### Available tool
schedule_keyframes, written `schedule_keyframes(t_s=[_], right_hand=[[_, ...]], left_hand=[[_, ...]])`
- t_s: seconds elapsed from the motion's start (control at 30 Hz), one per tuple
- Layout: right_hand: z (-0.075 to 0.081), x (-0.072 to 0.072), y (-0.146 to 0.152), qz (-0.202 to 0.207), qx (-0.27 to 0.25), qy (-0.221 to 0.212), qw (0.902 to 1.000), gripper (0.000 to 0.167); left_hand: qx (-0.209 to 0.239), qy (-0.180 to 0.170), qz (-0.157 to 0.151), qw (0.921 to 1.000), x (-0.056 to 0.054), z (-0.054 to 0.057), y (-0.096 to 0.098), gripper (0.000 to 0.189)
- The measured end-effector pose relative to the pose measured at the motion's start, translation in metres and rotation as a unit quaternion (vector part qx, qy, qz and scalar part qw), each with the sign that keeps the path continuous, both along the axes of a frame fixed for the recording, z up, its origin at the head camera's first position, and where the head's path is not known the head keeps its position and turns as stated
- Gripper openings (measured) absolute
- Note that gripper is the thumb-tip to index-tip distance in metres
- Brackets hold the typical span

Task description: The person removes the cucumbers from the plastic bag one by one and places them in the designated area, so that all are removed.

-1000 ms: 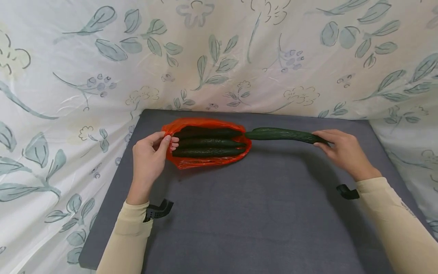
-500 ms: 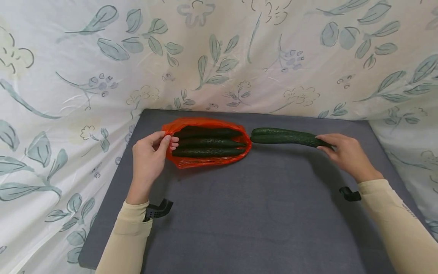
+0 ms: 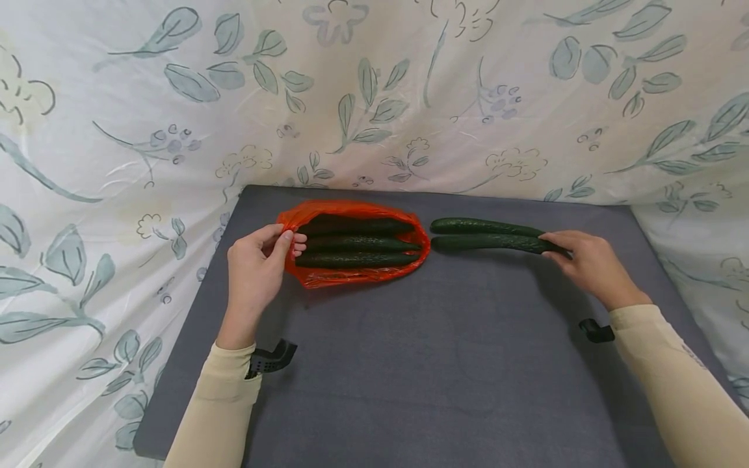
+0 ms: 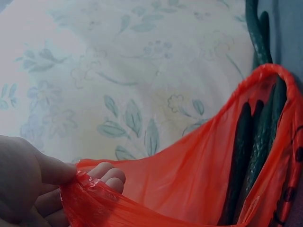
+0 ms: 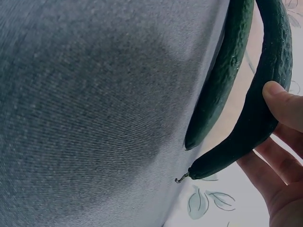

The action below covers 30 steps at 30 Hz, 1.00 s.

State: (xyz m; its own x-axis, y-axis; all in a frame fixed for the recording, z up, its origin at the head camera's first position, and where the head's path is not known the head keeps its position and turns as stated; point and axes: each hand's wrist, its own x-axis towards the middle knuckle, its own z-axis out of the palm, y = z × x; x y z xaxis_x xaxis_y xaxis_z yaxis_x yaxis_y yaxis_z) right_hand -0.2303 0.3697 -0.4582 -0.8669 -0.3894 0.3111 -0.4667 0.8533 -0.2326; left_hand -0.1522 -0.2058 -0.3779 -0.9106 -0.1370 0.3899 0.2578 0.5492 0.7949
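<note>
In the head view my left hand [image 3: 257, 263] pinches the left edge of an orange-red plastic bag [image 3: 345, 279]. The bag's mouth gapes upward, showing dark green cucumbers [image 3: 363, 244] side by side inside. My right hand [image 3: 591, 263] grips one end of a curved cucumber [image 3: 491, 242], to the right of the bag. Thumb and fingers wrap this cucumber [image 5: 267, 94] near its stemmed end in the right wrist view. A second cucumber [image 3: 480, 225] lies on the table just behind it. In the left wrist view, stretched film [image 4: 94, 203] bunches between thumb and fingers.
A dark grey table [image 3: 433, 364] carries everything. White sheeting with a leaf and flower print [image 3: 380, 97] rises behind the table and along its sides. Black bands [image 3: 272, 357] sit at both wrists, over beige sleeves.
My right hand has drawn the cucumber slightly right and toward me, away from the bag's rim. The cucumber lying behind it now shows separately. My left hand keeps its hold on the bag.
</note>
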Motion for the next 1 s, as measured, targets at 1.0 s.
schedule_keyframes(t_s=[1.0], right_hand=[[-0.016,-0.017,0.000,-0.012,0.043,-0.059,0.9973,0.041]], left_hand=[[-0.005,-0.008,0.009,0.9999,0.001,0.000,0.000,0.019]])
